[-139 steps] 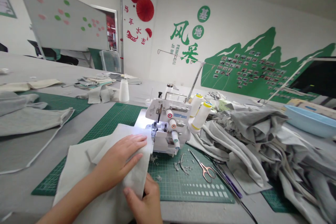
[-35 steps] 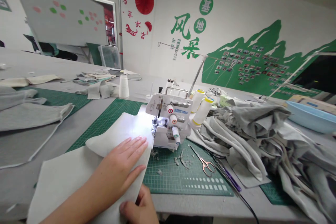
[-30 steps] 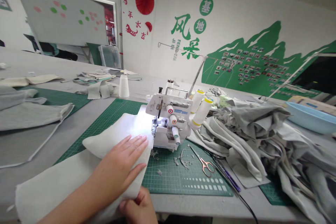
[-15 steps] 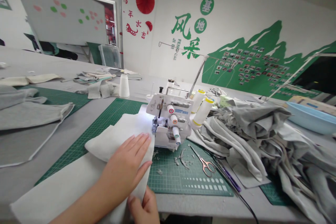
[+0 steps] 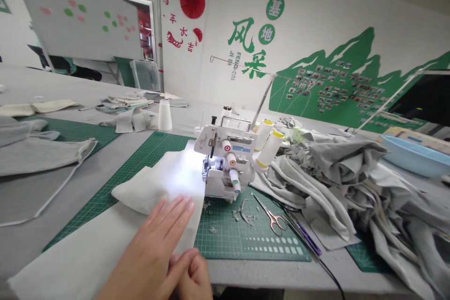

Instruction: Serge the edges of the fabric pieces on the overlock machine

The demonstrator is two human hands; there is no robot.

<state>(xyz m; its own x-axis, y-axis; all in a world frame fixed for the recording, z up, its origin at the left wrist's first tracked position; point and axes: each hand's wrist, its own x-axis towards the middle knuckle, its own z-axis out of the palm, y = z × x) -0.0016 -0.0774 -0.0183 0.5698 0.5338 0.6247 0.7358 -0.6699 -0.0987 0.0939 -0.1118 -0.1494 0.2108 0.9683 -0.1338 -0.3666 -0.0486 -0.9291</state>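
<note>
Left hand point(image 5: 154, 239) slid back from the sewing machine point(image 5: 225, 159) toward the right hand point(image 5: 195, 275), flat fingers atop pale cloth point(image 5: 158, 180), so the stretch ahead of them, reaching the machine, lay uncovered; right fingers curled, grip hidden.

At the near edge of the worktop point(image 5: 242, 273), the left hand point(image 5: 154, 248) partly covers the right hand point(image 5: 196, 273), whose grasp on the pale fabric point(image 5: 147, 186) cannot be made out; both hands are cropped below. The grey heap point(image 5: 346, 155) is cut off at right. Blue lettering point(image 5: 241, 149) and wall photographs point(image 5: 327, 87) are too small to tell.
</note>
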